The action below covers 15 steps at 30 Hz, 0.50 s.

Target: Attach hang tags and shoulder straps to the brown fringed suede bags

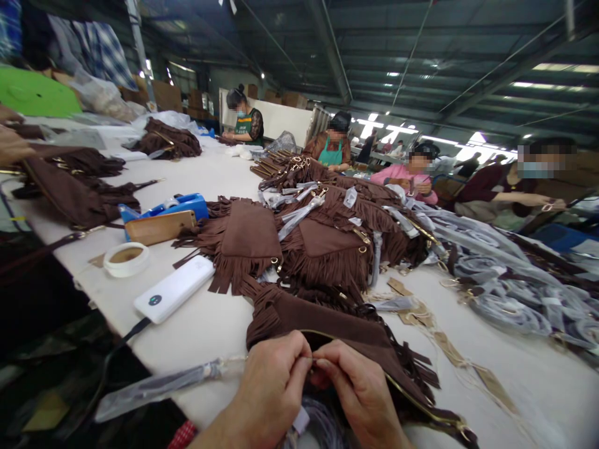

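Note:
My left hand (277, 380) and my right hand (358, 390) meet in front of me, thumbs and forefingers pinched tip to tip. Whatever is between them is too small to make out. Just behind them lies a brown fringed bag (322, 318), its gold zipper (414, 399) running down to the right. Below my hands is a coil of plastic-wrapped strap (322, 421), partly covered by them. A plastic-wrapped strip (159, 390) extends left from beside my left hand, over the table edge.
More fringed bags (250, 231) are heaped ahead. Wrapped straps (510, 305) pile at right, near cardboard tags (449, 349). To the left are a power bank (175, 290), a tape roll (125, 259), a phone (161, 227) and a blue tape dispenser (187, 206). Several people work around the table.

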Each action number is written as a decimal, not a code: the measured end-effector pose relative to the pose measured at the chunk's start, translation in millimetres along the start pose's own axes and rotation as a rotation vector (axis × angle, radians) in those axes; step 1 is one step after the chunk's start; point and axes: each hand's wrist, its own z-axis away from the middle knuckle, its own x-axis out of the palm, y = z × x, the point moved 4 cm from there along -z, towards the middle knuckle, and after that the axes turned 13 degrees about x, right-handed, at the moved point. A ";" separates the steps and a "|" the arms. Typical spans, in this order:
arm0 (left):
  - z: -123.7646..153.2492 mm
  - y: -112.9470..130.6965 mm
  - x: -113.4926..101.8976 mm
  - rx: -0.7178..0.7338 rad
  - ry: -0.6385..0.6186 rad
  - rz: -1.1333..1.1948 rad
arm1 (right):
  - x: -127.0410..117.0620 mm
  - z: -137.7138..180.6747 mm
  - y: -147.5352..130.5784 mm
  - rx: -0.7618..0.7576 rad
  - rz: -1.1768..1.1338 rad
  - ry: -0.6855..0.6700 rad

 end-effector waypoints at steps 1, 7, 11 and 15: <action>0.0 -0.3 0.1 0.006 -0.002 -0.013 | 0.3 0.1 -0.6 -0.016 0.019 -0.001; 2.5 -0.2 5.0 0.102 0.000 -0.146 | 1.2 2.0 -5.0 -0.133 0.173 0.026; 3.7 -5.6 12.6 0.102 0.031 -0.203 | 5.4 2.7 -0.7 -0.108 0.180 0.066; 2.1 -14.2 18.6 0.072 0.010 -0.238 | 15.4 -1.0 8.6 0.003 0.167 -0.001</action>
